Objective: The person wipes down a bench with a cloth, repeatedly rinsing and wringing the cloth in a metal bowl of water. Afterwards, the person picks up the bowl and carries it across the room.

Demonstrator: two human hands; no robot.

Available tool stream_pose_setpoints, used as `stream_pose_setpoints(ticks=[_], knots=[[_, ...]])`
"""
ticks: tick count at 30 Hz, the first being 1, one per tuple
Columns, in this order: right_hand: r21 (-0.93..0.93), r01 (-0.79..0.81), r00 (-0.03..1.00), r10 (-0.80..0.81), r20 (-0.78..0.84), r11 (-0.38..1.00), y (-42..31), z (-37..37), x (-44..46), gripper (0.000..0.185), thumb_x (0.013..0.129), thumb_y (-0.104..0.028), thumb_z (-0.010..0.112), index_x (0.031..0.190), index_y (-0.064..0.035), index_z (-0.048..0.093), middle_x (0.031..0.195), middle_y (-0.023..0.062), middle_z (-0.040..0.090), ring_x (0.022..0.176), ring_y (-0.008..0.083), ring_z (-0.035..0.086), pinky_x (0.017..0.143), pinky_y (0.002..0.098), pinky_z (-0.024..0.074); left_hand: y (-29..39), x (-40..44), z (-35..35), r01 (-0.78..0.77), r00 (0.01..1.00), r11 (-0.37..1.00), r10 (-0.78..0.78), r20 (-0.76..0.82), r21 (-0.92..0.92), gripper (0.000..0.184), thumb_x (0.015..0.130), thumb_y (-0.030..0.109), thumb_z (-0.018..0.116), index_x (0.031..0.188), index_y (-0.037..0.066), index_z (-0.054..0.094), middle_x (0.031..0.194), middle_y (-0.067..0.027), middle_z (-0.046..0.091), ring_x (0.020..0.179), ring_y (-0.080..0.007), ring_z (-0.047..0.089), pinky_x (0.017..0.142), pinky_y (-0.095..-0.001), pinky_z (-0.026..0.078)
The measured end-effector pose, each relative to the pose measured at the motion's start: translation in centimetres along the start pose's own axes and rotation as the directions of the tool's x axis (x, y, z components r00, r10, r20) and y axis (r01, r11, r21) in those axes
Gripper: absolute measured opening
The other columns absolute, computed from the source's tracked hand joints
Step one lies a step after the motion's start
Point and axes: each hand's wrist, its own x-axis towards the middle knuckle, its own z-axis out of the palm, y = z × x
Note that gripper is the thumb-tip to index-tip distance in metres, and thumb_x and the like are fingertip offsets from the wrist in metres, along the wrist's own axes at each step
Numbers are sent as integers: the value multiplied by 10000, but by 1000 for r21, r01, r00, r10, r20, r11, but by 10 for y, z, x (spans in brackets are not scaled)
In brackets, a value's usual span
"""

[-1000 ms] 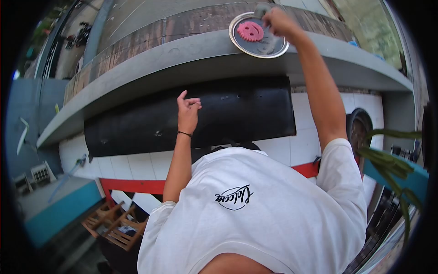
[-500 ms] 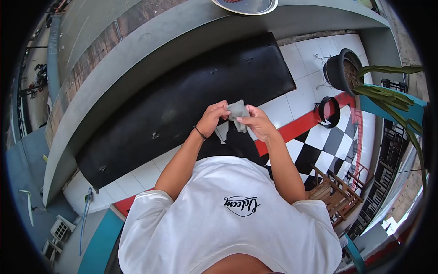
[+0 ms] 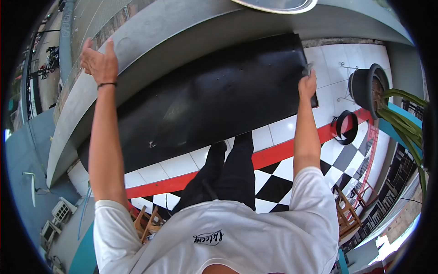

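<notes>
My left hand [image 3: 101, 65] is raised at the far left, over the grey curved wall ledge [image 3: 130, 39]. Its fingers are spread and hold nothing. A dark band circles that wrist. Out to the right, my right hand [image 3: 308, 84] is closed on a small crumpled grey cloth [image 3: 307, 69], mostly hidden by the fingers and a little blurred. It is over the right end of a long black-covered surface [image 3: 205, 96]. Whether the cloth touches that surface I cannot tell.
A round metal tray [image 3: 278, 3] sits on the ledge at the top. To the right stand a black plant pot [image 3: 362, 86] with long leaves and a black ring-shaped container [image 3: 345, 128]. Wooden chairs [image 3: 349, 212] are near the checkered floor [image 3: 273, 187].
My hands, together on the grey cloth before, have moved wide apart. The left let go and swung up left; the right carried the cloth up right. My legs now show below the black surface.
</notes>
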Motion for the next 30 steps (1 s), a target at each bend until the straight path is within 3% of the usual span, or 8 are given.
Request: stream_pose_setpoints(ticks=[2,4,9,14,17,20,25,30], knots=[[120,181,984,-179,-23,976,3,61,-19,475,904,-114,438,1357,16,500,1421,233,480,1349,365,425,1144,439,301,-20,1,37,90,994,993,-94,52,75,821,847,567,621,1421,39,363,1442,-190,400,1381,-374,278,1125,-537,184],[-260,392,915,-403,13,883,-62,88,-71,449,938,-174,442,1349,-4,507,1433,221,467,1382,354,381,1156,487,263,-25,-4,50,124,983,988,-136,123,96,936,848,677,553,1484,46,284,1526,-195,304,1446,-380,178,1151,-561,122],[237,621,524,-620,584,747,-204,98,-296,539,930,-236,494,1423,-34,410,1493,193,379,1423,369,307,1168,483,225,-7,0,32,124,954,989,-141,263,80,1003,839,741,495,1528,63,229,1576,-199,241,1476,-369,140,1161,-569,111],[462,579,365,-721,589,672,-208,102,-333,585,915,-365,572,1395,-51,462,1438,101,475,1394,304,364,1144,467,273,-5,2,34,129,946,990,-141,293,59,991,843,745,475,1538,80,237,1581,-203,250,1481,-359,156,1161,-575,116],[-15,802,519,-683,514,598,-166,67,-241,466,939,-306,528,1366,-120,513,1451,103,467,1366,302,395,1104,507,314,-8,5,37,114,944,990,-134,301,81,998,838,770,438,1542,89,244,1580,-202,262,1476,-366,186,1157,-575,132],[-405,659,751,-529,395,633,-83,68,-165,481,979,-280,457,1436,-132,454,1519,132,391,1425,324,331,1117,550,292,-15,10,44,102,948,988,-131,289,116,1008,828,791,415,1545,102,246,1577,-200,273,1468,-381,205,1152,-573,146],[-26,367,917,-357,180,930,-117,84,-154,632,976,-423,469,1501,-94,346,1561,186,313,1454,372,264,1135,569,246,3,11,36,123,924,958,-206,322,259,874,918,682,408,1563,136,187,1590,-199,232,1462,-359,227,1158,-526,210],[51,507,791,-487,371,861,-191,103,-318,818,887,-485,572,1453,57,338,1526,242,330,1433,372,292,1146,570,209,12,12,29,174,901,958,-248,355,228,868,919,673,418,1566,144,182,1592,-200,225,1465,-362,220,1166,-529,181]])
